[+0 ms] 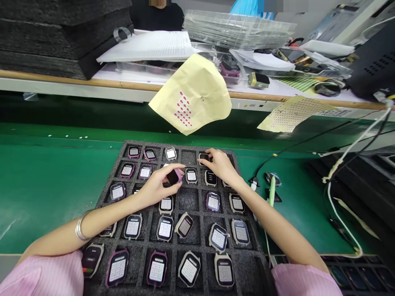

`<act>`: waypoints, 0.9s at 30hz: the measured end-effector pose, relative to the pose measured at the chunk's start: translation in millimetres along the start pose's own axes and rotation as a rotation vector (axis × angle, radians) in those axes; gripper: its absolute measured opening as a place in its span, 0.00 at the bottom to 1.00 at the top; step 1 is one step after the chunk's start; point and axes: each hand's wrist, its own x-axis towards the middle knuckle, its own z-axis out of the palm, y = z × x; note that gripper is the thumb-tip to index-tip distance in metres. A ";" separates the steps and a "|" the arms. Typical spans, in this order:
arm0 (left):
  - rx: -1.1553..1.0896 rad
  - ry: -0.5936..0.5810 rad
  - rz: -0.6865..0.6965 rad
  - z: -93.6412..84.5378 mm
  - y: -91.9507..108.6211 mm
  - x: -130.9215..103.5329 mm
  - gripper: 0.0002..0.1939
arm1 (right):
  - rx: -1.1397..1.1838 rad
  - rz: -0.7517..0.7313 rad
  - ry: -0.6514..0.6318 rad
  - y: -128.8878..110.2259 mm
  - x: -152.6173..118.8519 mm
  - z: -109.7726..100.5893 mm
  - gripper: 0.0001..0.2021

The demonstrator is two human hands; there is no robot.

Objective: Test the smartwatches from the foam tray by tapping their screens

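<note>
My left hand (160,185) pinches a purple smartwatch case (173,176) with a dark screen, held just above the foam tray (189,199). Toward the tray's far right, my right hand (219,163) has its thumb and fingers closed around a light-framed smartwatch (203,158) in a back-row compartment. Several strapless watches with lit screens lie in the other compartments, some purple, some beige. One beige watch (184,225) sits tilted across a divider near the middle. My left forearm covers part of the tray's left side.
A shelf (135,85) behind the tray carries papers, plastic trays and black foam blocks (46,37). Yellow sticker sheets (197,94) hang from its edge. Cables and a green pen-like tool (272,191) lie at right. Another person (157,16) is across the shelf.
</note>
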 end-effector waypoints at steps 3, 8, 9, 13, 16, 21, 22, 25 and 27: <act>-0.078 0.017 -0.098 0.5 -0.3 0.3 0.24 | 0.084 0.009 0.023 -2.1 -2.0 -1.5 0.09; -0.082 0.110 -0.122 1.7 3.1 2.7 0.17 | 0.594 -0.046 -0.079 -25.6 -21.0 -18.5 0.10; -0.107 0.102 -0.149 2.2 4.3 2.8 0.17 | 0.820 -0.024 -0.146 -31.6 -26.4 -21.7 0.10; -0.223 0.058 -0.242 5.2 7.0 2.3 0.14 | 1.296 0.192 -0.309 -48.9 -46.5 -24.2 0.13; -0.285 0.054 -0.232 6.6 7.6 1.5 0.15 | 1.325 0.284 -0.362 -52.4 -55.8 -18.7 0.18; -0.269 0.062 -0.272 6.3 11.2 1.0 0.22 | 1.485 0.283 -0.476 -50.3 -61.3 -14.5 0.23; -0.264 0.062 -0.280 6.2 11.5 1.0 0.23 | 1.496 0.263 -0.486 -49.8 -61.7 -14.7 0.24; -0.250 0.074 -0.266 6.6 9.8 1.2 0.23 | 1.452 0.204 -0.485 -48.6 -62.5 -15.3 0.23; -0.243 0.081 -0.240 7.1 7.2 1.3 0.22 | 1.407 0.169 -0.463 -47.9 -63.0 -15.1 0.20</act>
